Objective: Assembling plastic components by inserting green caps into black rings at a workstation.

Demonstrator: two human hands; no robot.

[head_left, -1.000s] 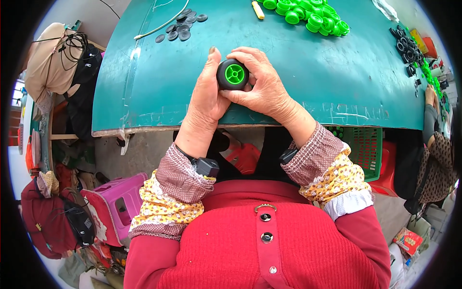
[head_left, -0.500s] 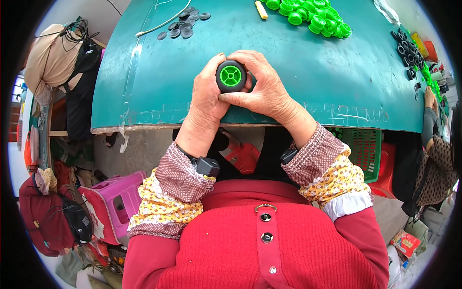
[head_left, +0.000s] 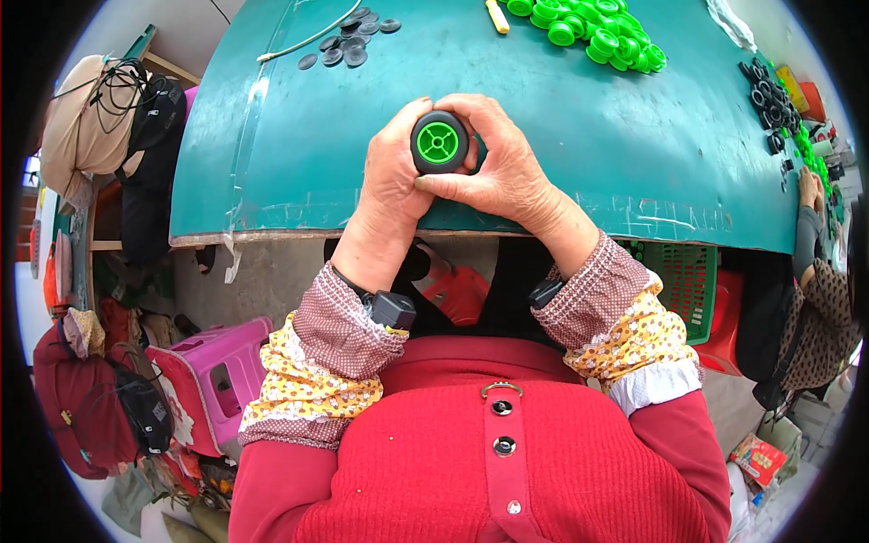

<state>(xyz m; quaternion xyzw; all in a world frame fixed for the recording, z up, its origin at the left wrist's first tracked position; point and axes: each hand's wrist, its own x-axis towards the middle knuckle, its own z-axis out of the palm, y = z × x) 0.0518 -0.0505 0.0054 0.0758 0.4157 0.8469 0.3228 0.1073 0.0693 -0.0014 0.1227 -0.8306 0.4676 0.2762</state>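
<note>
Green tabletop, bare beneath the hands; green hub heap and black discs far off. Left hand and right hand clasping small black wheel, green hub facing camera, axle axis upward.

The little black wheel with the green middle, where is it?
The black wheel with green hub sits mid-picture, pinched between the left hand and right hand above the teal table.

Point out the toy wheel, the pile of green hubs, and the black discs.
toy wheel [head_left: 439,142], head view, on its green hub face.
pile of green hubs [head_left: 593,32], head view, mid-pile.
black discs [head_left: 348,45], head view, centre of the cluster.
</note>
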